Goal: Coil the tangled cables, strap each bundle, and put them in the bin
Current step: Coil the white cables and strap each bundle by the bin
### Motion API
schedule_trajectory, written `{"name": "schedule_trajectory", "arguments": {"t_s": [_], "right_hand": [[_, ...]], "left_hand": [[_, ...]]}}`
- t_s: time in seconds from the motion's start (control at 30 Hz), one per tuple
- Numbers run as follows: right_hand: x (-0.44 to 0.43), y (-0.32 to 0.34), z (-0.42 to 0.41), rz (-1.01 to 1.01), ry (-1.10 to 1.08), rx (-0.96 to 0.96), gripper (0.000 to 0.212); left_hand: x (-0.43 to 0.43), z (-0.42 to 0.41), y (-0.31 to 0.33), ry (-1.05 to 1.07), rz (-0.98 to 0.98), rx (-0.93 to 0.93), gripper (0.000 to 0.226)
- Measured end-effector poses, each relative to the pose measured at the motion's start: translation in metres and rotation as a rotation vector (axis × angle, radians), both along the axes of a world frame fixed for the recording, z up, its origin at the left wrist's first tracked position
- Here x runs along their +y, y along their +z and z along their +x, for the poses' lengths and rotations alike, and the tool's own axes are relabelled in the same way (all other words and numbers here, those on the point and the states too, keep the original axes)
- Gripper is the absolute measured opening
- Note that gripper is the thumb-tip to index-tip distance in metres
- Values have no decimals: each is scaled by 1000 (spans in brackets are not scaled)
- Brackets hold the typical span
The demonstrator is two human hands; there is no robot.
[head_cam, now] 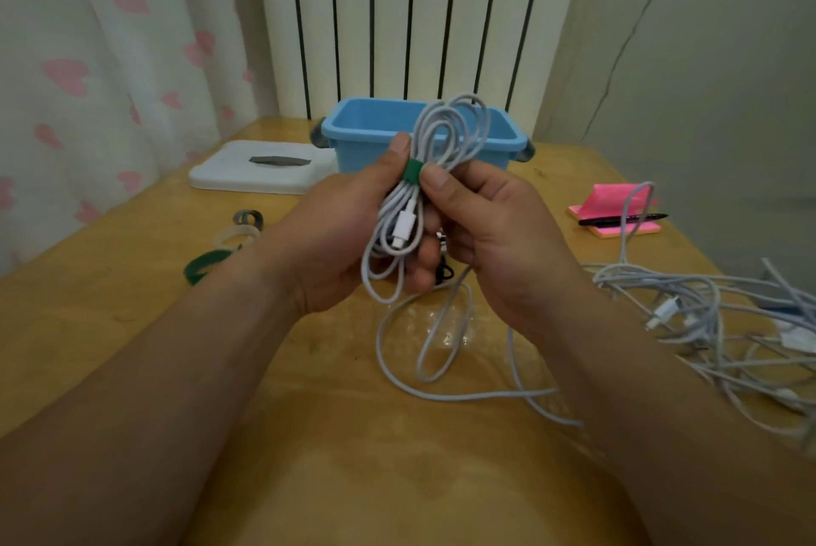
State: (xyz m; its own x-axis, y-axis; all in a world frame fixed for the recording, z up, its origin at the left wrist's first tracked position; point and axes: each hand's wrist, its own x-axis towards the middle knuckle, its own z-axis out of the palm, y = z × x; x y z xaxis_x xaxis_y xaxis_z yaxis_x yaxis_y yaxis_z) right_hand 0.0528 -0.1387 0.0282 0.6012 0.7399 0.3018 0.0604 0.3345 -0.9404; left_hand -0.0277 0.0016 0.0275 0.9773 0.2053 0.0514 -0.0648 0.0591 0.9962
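Both hands' fingers are gripping a white coiled cable [435, 135] cinched by a green strap [413, 171], blue bin [353, 135] at 12 o'clock.

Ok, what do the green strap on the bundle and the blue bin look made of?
Green strap round the cable bundle: seemingly matte fabric, possibly hook-and-loop; dull, no glint. Blue bin: probably moulded plastic; smooth uniform walls, rolled rim, slight sheen.

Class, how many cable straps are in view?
4: green strap wrapped round the hand-held white cable bundle; grey loop, whitish loop and green loop on the wooden table's left. More may be hidden.
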Motion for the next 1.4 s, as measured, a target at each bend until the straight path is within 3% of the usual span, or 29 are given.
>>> {"name": "schedule_trajectory", "arguments": {"t_s": [0.13,0.23,0.3,0.47,0.63,0.7,0.8,0.9,1.0,1.17,1.27,1.4], "right_hand": [[3,-6,13,-66,-279,-95,18],[4,-10,21,-78,-322,-98,14],[4,-10,23,-85,-268,-110,15],[2,-7,26,-55,-229,-185,9],[4,-7,21,-29,22,22,20],[2,-6,22,-40,52,68,22],[1,-6,22,-40,-91,-2,20],[1,-6,24,-23,-211,-44,17],[2,-8,28,-3,-147,-22,15],[6,-14,26,65,36,48,27],[6,-14,22,88,88,88,33],[3,-7,25,124,39,97,26]], "left_hand": [[-11,2,-1,231,275,-72,42],[-14,6,-6,333,453,-58,34],[-9,8,-8,330,377,-88,36],[4,10,-4,88,-94,-147,33],[4,9,-7,-163,-302,-89,41],[5,8,-6,-138,-250,-53,47],[3,7,-4,0,-32,-49,61],[-2,8,-6,95,118,-121,49],[0,9,-8,55,2,-191,41],[1,8,-5,-115,-245,-156,50],[-2,7,-6,-101,-192,-97,56],[-1,6,-1,85,54,-76,65]]}}
